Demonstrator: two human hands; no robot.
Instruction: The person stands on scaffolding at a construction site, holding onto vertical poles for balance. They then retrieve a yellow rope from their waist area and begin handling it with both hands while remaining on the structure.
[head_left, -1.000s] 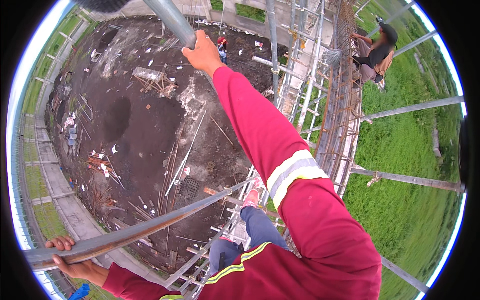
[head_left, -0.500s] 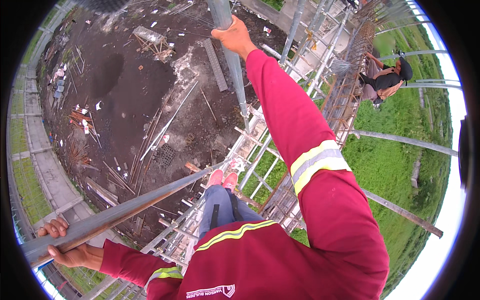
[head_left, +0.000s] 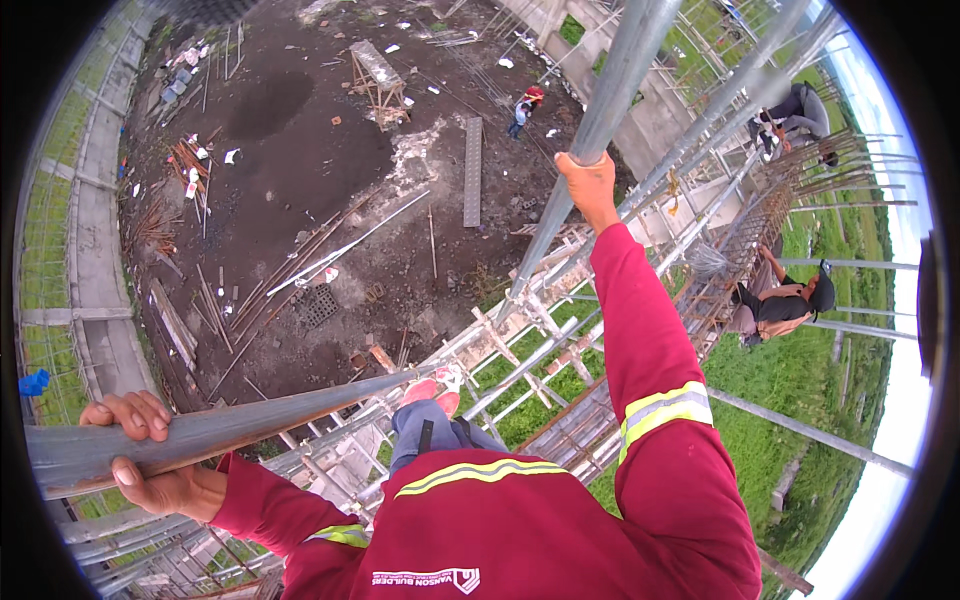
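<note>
My left hand (head_left: 160, 455) grips a thick grey metal pipe (head_left: 255, 432), rust-streaked along its lower side, at the lower left. Fingers lie over its top and the thumb presses from below. With my right arm stretched out ahead, my right hand (head_left: 590, 185) is wrapped round another grey steel pipe (head_left: 612, 90), which slants up toward the top of the view. Below me, my feet in pinkish shoes (head_left: 432, 392) stand on narrow scaffold framing (head_left: 500, 345) high over the ground.
A person in a dark cap (head_left: 785, 300) sits by a rebar cage (head_left: 740, 250) at right; another person (head_left: 800, 115) is beyond. Dark ground far below holds a wooden trestle (head_left: 378, 85), loose timber and someone standing (head_left: 522, 112). Grass (head_left: 760, 390) spreads at right.
The view has turned, so the scene sits differently in it. My right hand still holds its pipe, now further right and lower; my left hand keeps its grip, slightly higher and further right.
</note>
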